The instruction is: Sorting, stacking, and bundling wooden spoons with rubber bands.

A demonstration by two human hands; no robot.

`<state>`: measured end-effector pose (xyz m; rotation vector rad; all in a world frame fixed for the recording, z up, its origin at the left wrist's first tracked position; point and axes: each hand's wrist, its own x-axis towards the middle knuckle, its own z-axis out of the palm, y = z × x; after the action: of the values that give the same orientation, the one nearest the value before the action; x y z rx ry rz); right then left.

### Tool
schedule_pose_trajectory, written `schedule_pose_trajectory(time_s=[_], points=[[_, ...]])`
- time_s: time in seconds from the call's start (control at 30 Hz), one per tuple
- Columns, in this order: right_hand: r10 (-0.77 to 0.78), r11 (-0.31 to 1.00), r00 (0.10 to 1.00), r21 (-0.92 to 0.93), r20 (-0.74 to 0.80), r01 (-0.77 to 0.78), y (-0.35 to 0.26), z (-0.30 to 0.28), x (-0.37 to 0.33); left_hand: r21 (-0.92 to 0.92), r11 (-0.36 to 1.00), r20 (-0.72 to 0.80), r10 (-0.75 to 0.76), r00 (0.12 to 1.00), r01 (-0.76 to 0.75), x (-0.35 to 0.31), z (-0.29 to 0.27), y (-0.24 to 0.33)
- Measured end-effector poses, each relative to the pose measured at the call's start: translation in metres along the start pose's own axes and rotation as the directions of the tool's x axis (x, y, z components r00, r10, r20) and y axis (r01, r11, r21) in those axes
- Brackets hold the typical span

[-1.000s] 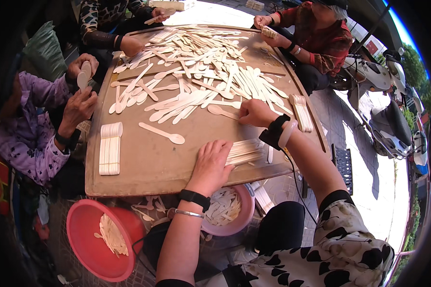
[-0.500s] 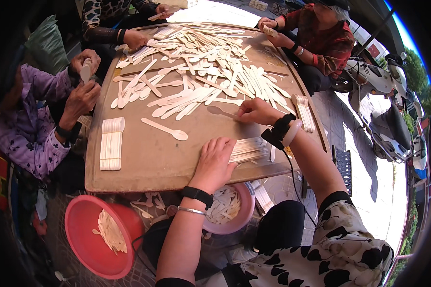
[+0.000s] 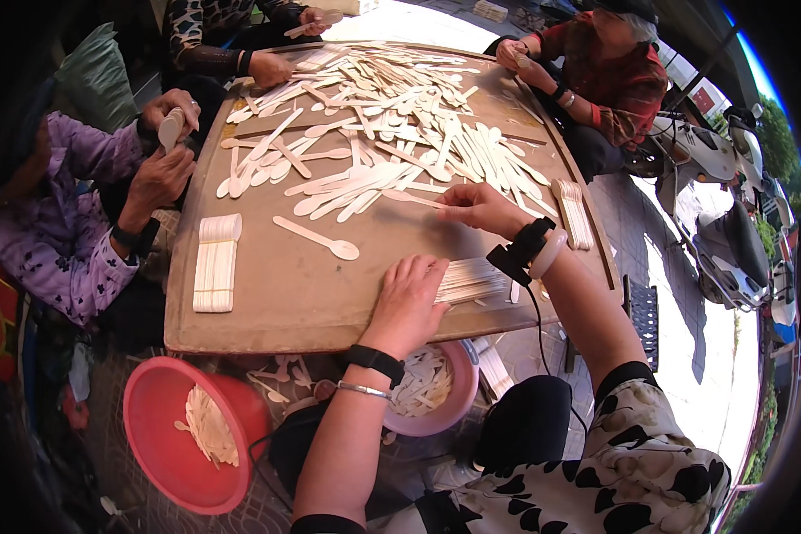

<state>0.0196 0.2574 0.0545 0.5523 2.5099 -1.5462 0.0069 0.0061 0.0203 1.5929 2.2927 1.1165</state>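
The wooden spoon [image 3: 409, 198] is at the near side of the heap of spoons [image 3: 454, 142], gripped by the right hand [image 3: 479, 209], and seems raised off the table [image 3: 320, 289], since a shadow falls beneath it. Thin and flat, it should be very light and fairly stiff, dry rather than slippery, yet apt to snap or splinter if bent; a light pinch at the handle's end, leaving the bowl free, looks the best hold. Thumb and fingers are closed on one end, and the rest juts past the fingertips along the heap's near edge. Closer to the person than the heap, the left hand [image 3: 409, 304] clasps one end of a sheaf of spoons [image 3: 472, 281] between thumb and fingers; how firmly, I cannot tell.
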Motion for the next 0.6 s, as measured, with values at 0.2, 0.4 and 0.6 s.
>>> schedule_pose_trajectory(time_s=[0.2,0.4,0.6], points=[[-0.004,1.000,1.000,-0.007,0.015,0.004,0.010,-0.003,0.006,-0.006,1.000,-0.010,0.010,1.000,-0.010,0.000,0.000,0.000],[0.008,0.947,0.999,-0.320,-0.051,-0.024,0.019,-0.003,0.013,-0.012,1.000,-0.006,0.011,1.000,-0.011,0.001,0.000,-0.002],[0.024,0.889,0.995,-0.454,-0.097,-0.066,0.014,0.001,0.015,-0.010,1.000,-0.002,0.004,1.000,-0.004,0.001,0.001,-0.002]])
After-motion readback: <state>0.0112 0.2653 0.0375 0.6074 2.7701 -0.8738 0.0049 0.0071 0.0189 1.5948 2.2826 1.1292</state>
